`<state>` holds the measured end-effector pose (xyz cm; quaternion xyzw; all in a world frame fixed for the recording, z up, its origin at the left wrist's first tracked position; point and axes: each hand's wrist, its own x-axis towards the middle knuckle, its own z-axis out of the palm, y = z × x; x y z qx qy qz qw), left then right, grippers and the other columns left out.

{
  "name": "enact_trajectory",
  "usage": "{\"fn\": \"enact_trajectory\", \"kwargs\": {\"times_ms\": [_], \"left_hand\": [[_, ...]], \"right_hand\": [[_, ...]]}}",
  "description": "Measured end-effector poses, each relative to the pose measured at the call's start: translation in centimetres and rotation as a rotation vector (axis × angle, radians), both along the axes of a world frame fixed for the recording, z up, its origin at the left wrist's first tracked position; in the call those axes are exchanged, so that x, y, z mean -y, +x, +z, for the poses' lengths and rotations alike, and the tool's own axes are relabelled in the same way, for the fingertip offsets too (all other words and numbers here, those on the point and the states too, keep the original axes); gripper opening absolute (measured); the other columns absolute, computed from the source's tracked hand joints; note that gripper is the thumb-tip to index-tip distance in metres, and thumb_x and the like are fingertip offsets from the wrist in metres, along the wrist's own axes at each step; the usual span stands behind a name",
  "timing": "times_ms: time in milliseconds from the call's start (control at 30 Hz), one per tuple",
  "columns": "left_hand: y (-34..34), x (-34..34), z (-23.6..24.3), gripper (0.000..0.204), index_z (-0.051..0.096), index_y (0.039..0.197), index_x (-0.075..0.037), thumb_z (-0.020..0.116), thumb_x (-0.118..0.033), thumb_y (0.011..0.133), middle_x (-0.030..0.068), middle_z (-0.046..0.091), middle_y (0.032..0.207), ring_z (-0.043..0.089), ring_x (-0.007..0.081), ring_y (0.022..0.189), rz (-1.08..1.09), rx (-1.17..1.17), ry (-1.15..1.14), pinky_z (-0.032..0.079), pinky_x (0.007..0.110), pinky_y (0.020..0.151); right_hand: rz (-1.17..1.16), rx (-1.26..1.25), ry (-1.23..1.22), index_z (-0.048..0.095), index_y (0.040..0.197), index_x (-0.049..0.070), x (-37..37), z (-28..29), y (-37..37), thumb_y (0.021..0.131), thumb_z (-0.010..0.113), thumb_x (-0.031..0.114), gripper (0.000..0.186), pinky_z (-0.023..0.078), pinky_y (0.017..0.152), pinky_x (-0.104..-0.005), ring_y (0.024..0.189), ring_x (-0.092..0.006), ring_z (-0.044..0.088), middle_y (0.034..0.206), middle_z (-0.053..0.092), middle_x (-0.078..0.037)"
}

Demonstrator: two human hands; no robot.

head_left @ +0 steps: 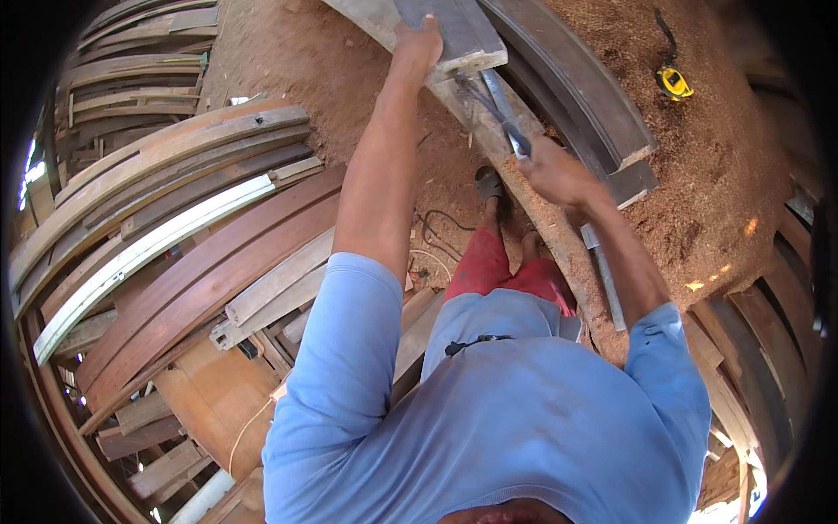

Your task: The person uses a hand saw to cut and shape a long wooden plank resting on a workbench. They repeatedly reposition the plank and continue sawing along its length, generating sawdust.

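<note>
My left hand (421, 44) is closed on the left edge of a dark plank (454, 31), near its rough, pale sawn end. The plank lies across a long wooden beam (524, 175). In my right hand (557, 170) is a hammer (502, 115), gripped by its dark handle, its narrow metal head close under the plank's end. Whether the head touches the wood I cannot tell. Beside the hammer a pale metal bar (495, 92) rests along the beam, partly hidden by the handle and my hand.
Dark curved boards (580, 92) lie right of the beam. A yellow tape measure (674, 83) sits on the sawdust (681, 192). Another metal bar (604, 275) leans along the beam near me. Stacked curved timbers (201, 253) fill the left side. A thin cable (436, 231) crosses the ground.
</note>
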<state>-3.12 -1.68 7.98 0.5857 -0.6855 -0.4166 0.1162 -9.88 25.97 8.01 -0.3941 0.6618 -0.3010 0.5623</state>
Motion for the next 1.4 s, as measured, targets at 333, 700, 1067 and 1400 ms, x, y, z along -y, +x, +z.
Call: {"fn": "enact_trajectory", "kwargs": {"times_ms": [333, 700, 1067, 1400], "left_hand": [[0.1, 0.3, 0.3, 0.077, 0.027, 0.152, 0.008, 0.052, -0.044, 0.101, 0.0365, 0.053, 0.141, 0.055, 0.0481, 0.13, -0.032, 0.074, -0.04, 0.045, 0.05, 0.108], [-0.5, 1.2, 0.1, 0.077, 0.027, 0.151, 0.009, 0.055, -0.042, 0.101, 0.0324, 0.054, 0.142, 0.056, 0.0446, 0.13, -0.008, -0.023, -0.018, 0.046, 0.048, 0.107], [0.1, 0.6, 0.2, 0.079, 0.025, 0.153, 0.008, 0.055, -0.043, 0.101, 0.0328, 0.052, 0.144, 0.055, 0.045, 0.132, 0.056, 0.029, 0.014, 0.044, 0.048, 0.109], [-0.3, 0.5, 0.1, 0.078, 0.026, 0.153, 0.006, 0.054, -0.044, 0.101, 0.033, 0.052, 0.144, 0.055, 0.0455, 0.131, 0.014, 0.052, 0.011, 0.043, 0.047, 0.111]], "right_hand": [[-0.299, 1.194, 0.033, 0.054, 0.12, 0.004, -0.1, -3.2, 4.7, 0.093, 0.064, 0.011, 0.03, 0.044, 0.061, -0.0277, 0.07, -0.0101, 0.054, 0.077, 0.054, 0.0], [-0.266, 1.049, -0.077, 0.055, 0.125, 0.007, -0.5, -6.8, 5.7, 0.092, 0.067, 0.015, 0.036, 0.047, 0.068, -0.0287, 0.08, -0.0123, 0.055, 0.088, 0.057, 0.001], [-0.12, -0.293, 0.035, 0.055, 0.119, -0.019, 0.1, 1.2, 2.4, 0.089, 0.063, 0.016, 0.047, 0.054, 0.088, -0.0466, 0.111, -0.0508, 0.065, 0.115, 0.064, -0.04], [-0.259, 1.6, -0.034, 0.057, 0.122, 0.01, -0.7, -6.0, 6.2, 0.09, 0.07, 0.01, 0.035, 0.046, 0.074, -0.0306, 0.083, -0.012, 0.054, 0.093, 0.057, 0.002]]}}
